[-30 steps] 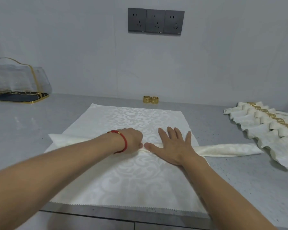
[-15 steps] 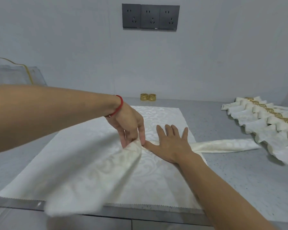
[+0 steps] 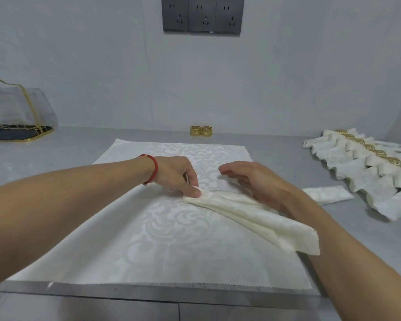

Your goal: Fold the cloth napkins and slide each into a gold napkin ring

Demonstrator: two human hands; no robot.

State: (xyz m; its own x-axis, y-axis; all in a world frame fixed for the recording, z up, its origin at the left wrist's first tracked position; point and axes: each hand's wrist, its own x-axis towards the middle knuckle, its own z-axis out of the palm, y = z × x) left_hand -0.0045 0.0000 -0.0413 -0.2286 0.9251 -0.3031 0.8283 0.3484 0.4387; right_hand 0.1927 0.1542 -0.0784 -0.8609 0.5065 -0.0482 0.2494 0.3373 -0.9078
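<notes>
Since half a second back, that left half of the napkin I'd lifted has swung right over to the other side, so the folded napkin (image 3: 248, 212) now runs from the middle of the spread cloth (image 3: 162, 239) out toward my right forearm, its free end sticking up off the surface.

Going big to small: the grey bench (image 3: 56, 156) carries everything. On it lies the flat patterned cloth, which I'm working on top of. Over on the right is the row of finished napkins (image 3: 366, 167), each already in a gold ring, so most of the job looks done. Just beside that row, one end of the strip I'm folding (image 3: 326, 195) pokes out past my wrist.

My left hand (image 3: 174, 174) pinches the napkin at its folded point, thumb and fingertips clamped on the fabric. My right hand (image 3: 259, 181) hovers over the fold with fingers loosely curved; that grip looks released, maybe brushing the cloth, hard to say.

Smallest: two spare gold rings (image 3: 200, 131) sit at the back by the wall, well apart from my hands.

Still left, I reckon: tidy this fold, slide it into a ring, then maybe one more napkin for the second ring.
</notes>
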